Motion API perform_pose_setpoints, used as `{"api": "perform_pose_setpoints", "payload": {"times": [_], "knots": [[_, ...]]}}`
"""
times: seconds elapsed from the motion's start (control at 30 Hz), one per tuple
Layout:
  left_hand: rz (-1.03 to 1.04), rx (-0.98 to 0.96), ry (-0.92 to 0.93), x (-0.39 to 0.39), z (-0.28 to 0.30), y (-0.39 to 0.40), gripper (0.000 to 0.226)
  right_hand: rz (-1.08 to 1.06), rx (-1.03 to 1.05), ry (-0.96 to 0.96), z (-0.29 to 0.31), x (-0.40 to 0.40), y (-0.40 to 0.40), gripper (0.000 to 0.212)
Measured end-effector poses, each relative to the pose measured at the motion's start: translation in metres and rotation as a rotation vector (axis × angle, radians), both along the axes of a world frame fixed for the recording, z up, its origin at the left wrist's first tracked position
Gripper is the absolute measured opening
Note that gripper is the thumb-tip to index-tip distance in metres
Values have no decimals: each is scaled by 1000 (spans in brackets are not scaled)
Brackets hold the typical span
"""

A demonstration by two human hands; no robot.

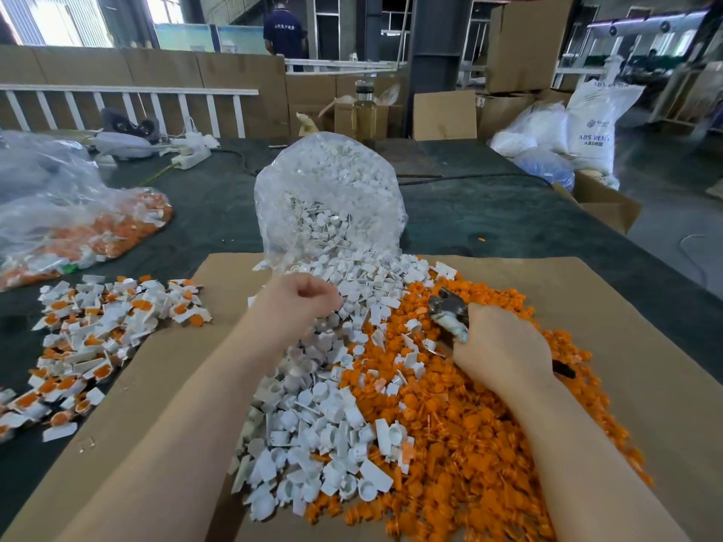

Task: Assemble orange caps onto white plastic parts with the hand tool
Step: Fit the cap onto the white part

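Evidently mid-pick: left hand (301, 303) curled over the white plastic parts (332, 385), contents of its fingers impossible to tell. Right hand (500, 346) gripping the hand tool (450, 312), orange caps (489, 444) heaped beneath. Next, probably: seating a cap and part between the tool's jaws.

Two bare forearms, no sleeves, left grip (299, 303), right grip (500, 346)

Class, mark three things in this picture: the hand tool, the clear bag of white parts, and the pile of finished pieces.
hand tool (450, 311): head view, on its metal head above the right hand.
clear bag of white parts (328, 189): head view, on the bag's front.
pile of finished pieces (94, 330): head view, mid-pile.
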State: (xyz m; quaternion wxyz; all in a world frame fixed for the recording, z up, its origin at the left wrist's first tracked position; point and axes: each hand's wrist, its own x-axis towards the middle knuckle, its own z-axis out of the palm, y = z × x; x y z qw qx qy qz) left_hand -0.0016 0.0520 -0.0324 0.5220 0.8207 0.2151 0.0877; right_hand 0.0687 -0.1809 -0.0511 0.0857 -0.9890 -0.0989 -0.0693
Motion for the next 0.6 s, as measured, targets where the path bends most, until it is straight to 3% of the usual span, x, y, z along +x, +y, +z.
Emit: {"api": "perform_pose_setpoints", "payload": {"times": [0.1, 0.3, 0.37, 0.6], "knots": [[-125, 284, 49, -1, -7, -12, 5, 15, -6, -12, -3, 1, 1, 19], [-195, 766, 67, 4, -16, -29, 29, 112, 97, -32, -7, 4, 6, 9], [-180, 813, 42, 3, -18, -30, 26, 137, 106, -21, -7, 4, 7, 8], [-120, 711, 80, 3, -16, -30, 11, 125, 89, -16, -7, 4, 8, 13]]}}
